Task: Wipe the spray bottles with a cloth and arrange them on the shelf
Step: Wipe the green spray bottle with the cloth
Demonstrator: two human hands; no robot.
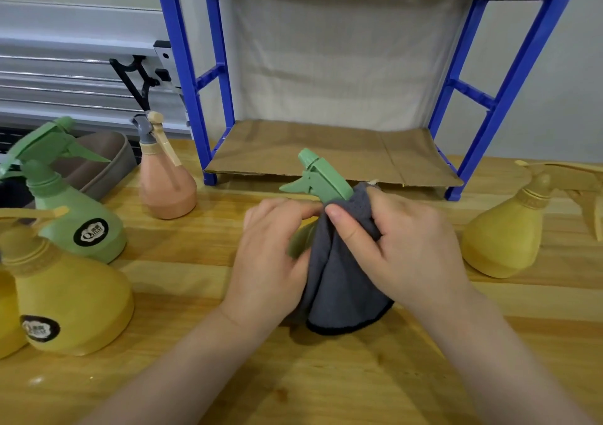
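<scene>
A green spray bottle [321, 176] stands on the wooden table in front of me, its trigger head pointing left. A dark grey cloth [342, 281] is draped over its neck and body, hiding most of it. My left hand [274, 255] grips the bottle's left side. My right hand [404, 248] pinches the cloth around the neck, thumb on top. Behind stands a blue shelf [195, 98] with a cardboard-lined bottom level [326, 150] holding no bottles.
More spray bottles stand around: a green one [75, 216] and a yellow one [68, 300] at left, a pink one [166, 183] near the shelf's left leg, a yellow one [502, 238] at right. A brown tray [104, 160] lies at the far left.
</scene>
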